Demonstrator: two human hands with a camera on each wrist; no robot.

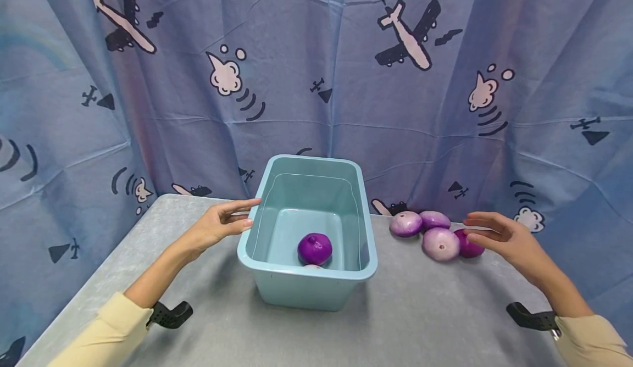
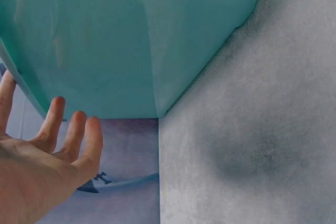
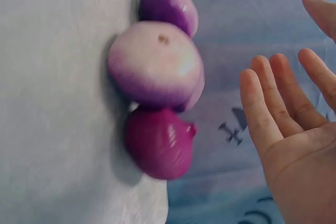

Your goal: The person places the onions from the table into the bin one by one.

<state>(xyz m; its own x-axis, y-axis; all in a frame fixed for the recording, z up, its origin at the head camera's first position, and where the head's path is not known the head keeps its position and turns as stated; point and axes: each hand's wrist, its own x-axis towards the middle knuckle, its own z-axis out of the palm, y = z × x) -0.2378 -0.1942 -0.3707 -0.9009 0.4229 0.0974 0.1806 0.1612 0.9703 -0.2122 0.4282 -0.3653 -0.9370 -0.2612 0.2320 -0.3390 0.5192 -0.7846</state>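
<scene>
A light blue plastic tub (image 1: 307,287) stands on the table, with a dark purple onion (image 1: 315,249) inside and a sliver of a paler one behind its front rim. My left hand (image 1: 217,227) is at the tub's left rim, fingers extended; the left wrist view shows them beside the tub wall (image 2: 105,45). To the right lies a group of onions: a pale one in front (image 1: 441,244), two purple-white ones behind (image 1: 406,224) (image 1: 435,220), and a magenta one (image 1: 471,244). My right hand (image 1: 509,243) hovers beside the magenta onion (image 3: 160,144), fingers spread and holding nothing.
The grey table (image 1: 198,312) ends at the back against a blue curtain (image 1: 306,70) printed with airplanes. The onion group lies near that back edge, right of the tub. A black strap (image 1: 170,315) is on each wrist.
</scene>
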